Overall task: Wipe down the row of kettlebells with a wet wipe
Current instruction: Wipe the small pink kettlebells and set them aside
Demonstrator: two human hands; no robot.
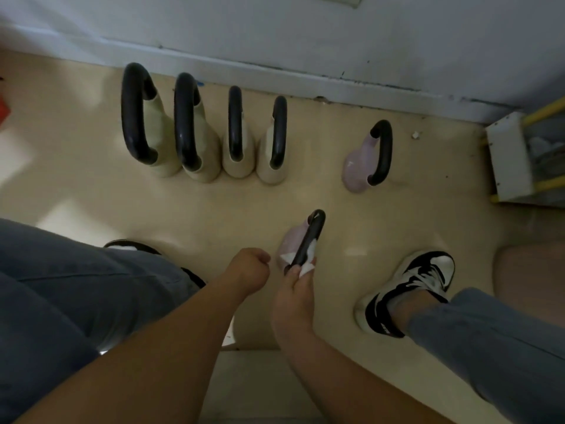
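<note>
Several cream kettlebells [211, 139] with black handles stand in a row along the wall. A pink kettlebell [357, 166] stands apart to their right. A second pink kettlebell [290, 240] sits nearer me on the floor. My right hand [295, 289] presses a white wet wipe [307, 267] around the near end of its black handle [310, 237]. My left hand [249, 270] is curled into a fist just left of that kettlebell, holding nothing that I can see.
A white baseboard and wall [305, 81] run behind the row. A white and yellow rack [513, 154] stands at the right. My knees in jeans and a black-and-white shoe [409, 289] flank the near kettlebell on the beige floor.
</note>
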